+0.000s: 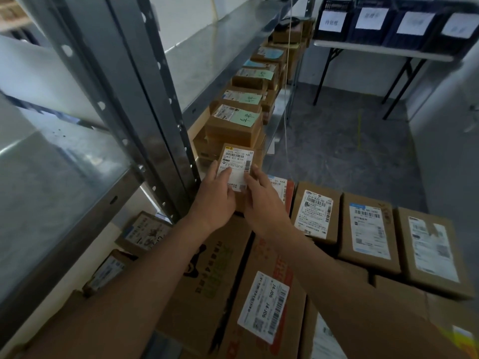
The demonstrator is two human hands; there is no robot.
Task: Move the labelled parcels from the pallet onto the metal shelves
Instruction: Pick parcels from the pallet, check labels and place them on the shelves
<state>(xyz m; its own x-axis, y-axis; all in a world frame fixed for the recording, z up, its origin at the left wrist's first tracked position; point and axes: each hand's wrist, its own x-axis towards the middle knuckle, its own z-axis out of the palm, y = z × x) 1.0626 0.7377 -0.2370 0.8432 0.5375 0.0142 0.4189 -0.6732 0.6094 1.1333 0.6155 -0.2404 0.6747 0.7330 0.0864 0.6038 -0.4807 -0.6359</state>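
A small brown parcel (239, 156) with a white barcode label is held between both hands at the near end of the metal shelf (223, 55). My left hand (216, 195) grips its left side and my right hand (261, 200) grips its right side. Just beyond it, a row of labelled parcels (238, 120) with green notes runs along the shelf level. Below my arms, several labelled parcels lie on the stack: a large carton (264, 304) near me and smaller boxes (315, 212) to the right.
A grey shelf upright (145, 104) stands just left of my hands. Two labelled boxes (145, 233) lie low on the left. A folding table (383, 51) with dark labelled bins stands at the back right. A cord (286, 99) hangs beside the shelf. Grey floor (344, 141) lies beyond.
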